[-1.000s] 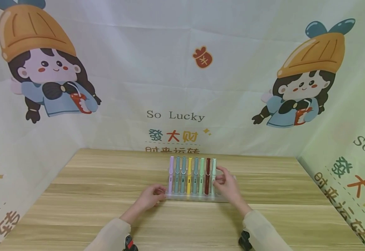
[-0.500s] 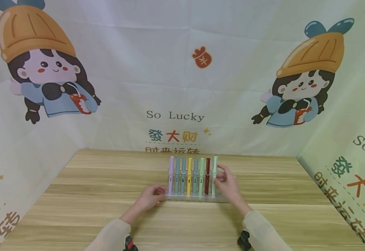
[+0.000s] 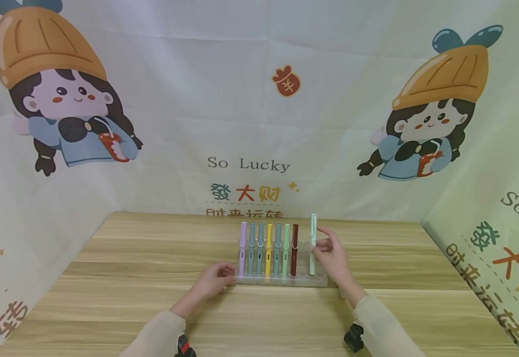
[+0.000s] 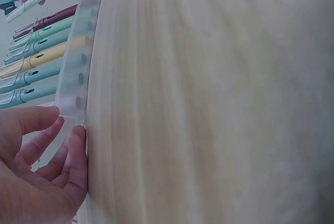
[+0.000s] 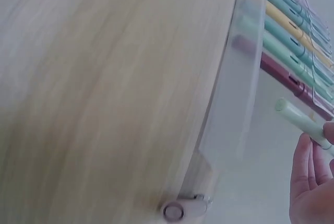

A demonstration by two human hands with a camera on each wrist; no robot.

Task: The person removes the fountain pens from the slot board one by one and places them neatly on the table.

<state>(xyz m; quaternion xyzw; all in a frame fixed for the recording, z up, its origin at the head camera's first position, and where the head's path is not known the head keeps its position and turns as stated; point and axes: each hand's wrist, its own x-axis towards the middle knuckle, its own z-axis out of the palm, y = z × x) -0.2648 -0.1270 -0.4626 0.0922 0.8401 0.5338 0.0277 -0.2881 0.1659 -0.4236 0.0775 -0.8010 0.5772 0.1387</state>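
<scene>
Translucent plastic makes up the pen rack (image 3: pixel 281 280) on the wooden table (image 3: pixel 130 258), and everything here is placed against it. Your right hand (image 3: pixel 336 258) sits just past the rack's right end, thumb and fingers pinching a pale mint pen (image 3: pixel 313 243) that stands upright and lifted clear, its lower tip above the rack's right part. In the right wrist view that pen (image 5: pixel 302 122) is cut off by the frame edge and only your fingertips (image 5: pixel 305 164) show, so the grip itself is partly hidden there.

Seven pens remain standing in the rack: a lilac pen (image 3: pixel 243 248) at its left end, then two grey-blue, a yellow pen (image 3: pixel 268 249), another blue-grey, a green one and a dark red pen (image 3: pixel 294 249), with free slots to the right of that last one.

Your left hand (image 3: pixel 214 278) rests at the rack's left end with fingers loosely curled, touching its corner; the left wrist view shows thumb and fingertips (image 4: pixel 73 145) against the rack's edge (image 4: pixel 73 78), though you cannot tell how firmly they hold it. Both wrist views are blurred, and the rack's slots are hard to make out.

A small pale cylinder (image 5: pixel 180 209) lies by the rack's near right corner; what it is cannot be told.
</scene>
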